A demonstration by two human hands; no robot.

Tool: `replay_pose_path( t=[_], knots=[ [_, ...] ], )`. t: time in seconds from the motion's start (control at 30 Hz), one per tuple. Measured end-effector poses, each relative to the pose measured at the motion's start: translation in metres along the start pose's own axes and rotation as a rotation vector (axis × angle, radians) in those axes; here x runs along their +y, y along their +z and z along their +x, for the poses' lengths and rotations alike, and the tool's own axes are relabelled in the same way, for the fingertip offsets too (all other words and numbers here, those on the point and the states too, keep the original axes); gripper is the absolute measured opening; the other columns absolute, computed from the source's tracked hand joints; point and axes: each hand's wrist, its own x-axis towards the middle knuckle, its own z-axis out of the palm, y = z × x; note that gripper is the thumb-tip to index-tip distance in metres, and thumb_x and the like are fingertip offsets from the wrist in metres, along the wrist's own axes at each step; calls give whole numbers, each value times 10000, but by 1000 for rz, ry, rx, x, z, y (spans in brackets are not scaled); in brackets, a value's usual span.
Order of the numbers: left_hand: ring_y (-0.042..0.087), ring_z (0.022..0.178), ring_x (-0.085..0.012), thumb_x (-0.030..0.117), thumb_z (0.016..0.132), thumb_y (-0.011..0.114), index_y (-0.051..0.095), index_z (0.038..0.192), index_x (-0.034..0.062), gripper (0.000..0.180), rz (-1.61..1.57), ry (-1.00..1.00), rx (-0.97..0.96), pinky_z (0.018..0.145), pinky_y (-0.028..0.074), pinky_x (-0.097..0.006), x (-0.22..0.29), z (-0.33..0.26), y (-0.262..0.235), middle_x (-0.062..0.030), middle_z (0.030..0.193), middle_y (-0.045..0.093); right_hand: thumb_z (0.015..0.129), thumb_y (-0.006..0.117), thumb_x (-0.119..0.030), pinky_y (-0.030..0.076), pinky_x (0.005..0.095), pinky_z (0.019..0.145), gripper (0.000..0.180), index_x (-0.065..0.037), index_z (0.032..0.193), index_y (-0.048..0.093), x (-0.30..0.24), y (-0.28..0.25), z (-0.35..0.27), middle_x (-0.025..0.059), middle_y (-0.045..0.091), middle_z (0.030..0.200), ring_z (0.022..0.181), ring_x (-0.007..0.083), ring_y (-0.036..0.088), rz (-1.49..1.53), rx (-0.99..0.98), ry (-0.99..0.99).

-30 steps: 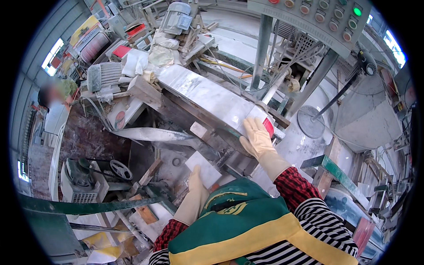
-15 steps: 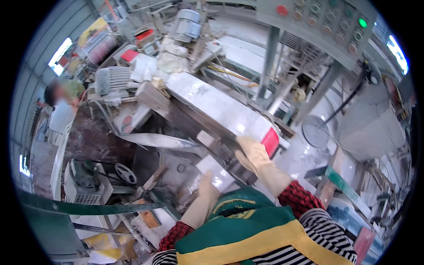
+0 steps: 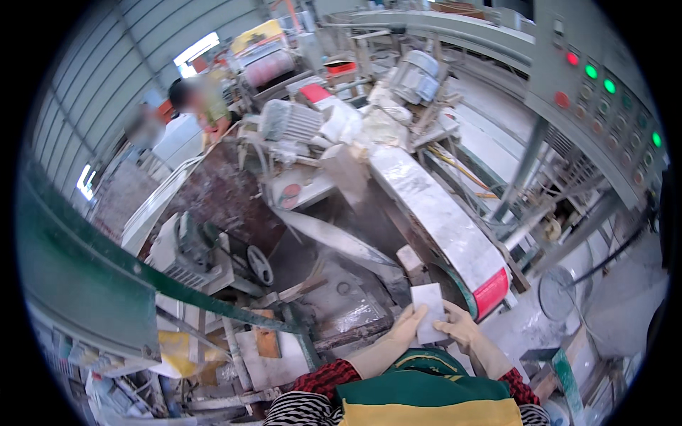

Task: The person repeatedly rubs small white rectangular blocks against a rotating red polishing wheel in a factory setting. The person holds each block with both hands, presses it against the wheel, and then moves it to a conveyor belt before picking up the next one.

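Head view is looking down on two gloved hands meeting over a small pale tile (image 3: 428, 321), close in front of the chest. Left hand (image 3: 406, 328) is coming up from the lower edge, forearm angled up and to the right, fingers curling along the tile's left edge and gripping it. Right hand (image 3: 458, 328) is reaching in from the right, wrist bent inward, thumb and fingers pinching the tile's lower right corner. Both are wearing cream gloves, with red checked cuffs showing at the forearms. The tile is being held upright and slightly tilted, just beside the near end of the belt machine (image 3: 444, 227), next to its red end cap (image 3: 491, 292); whether tile and cap are touching is hard to tell through the dust. Behind, a grey control panel (image 3: 604, 99) with green and red lamps is standing at the right.
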Motion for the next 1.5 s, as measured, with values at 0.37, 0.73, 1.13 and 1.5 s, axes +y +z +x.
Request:
replay_pose_path(
  t=[0.37,0.73,1.13,1.5],
  knots=[
    [456,1413,-260,408,1070,418,380,1513,51,570,65,-160,78,1188,352,-366,41,-23,13,-158,1520,474,884,614,70,555,303,893,518,51,1393,518,33,-47,-10,114,693,1182,994,187,693,256,254,-391],
    [543,1330,-278,374,1052,441,436,1467,58,521,155,-247,127,1103,453,-369,34,-15,8,-157,1438,552,864,674,-11,422,235,598,594,-34,1427,488,77,-134,21,-13,626,902,712,80,537,370,763,-554],
    [531,1339,-276,329,1046,440,409,1488,41,529,206,-278,191,1080,461,-361,43,-29,17,-137,1436,548,873,631,36,431,213,592,702,-76,1530,409,73,-120,59,23,685,1058,740,75,588,474,843,-640],
    [514,1350,-301,338,1037,451,392,1501,34,558,157,-252,207,1122,435,-391,43,-32,9,-154,1459,529,899,620,47,376,214,543,699,-83,1540,372,71,-124,71,0,670,1003,678,64,532,441,762,-586]
  ],
)
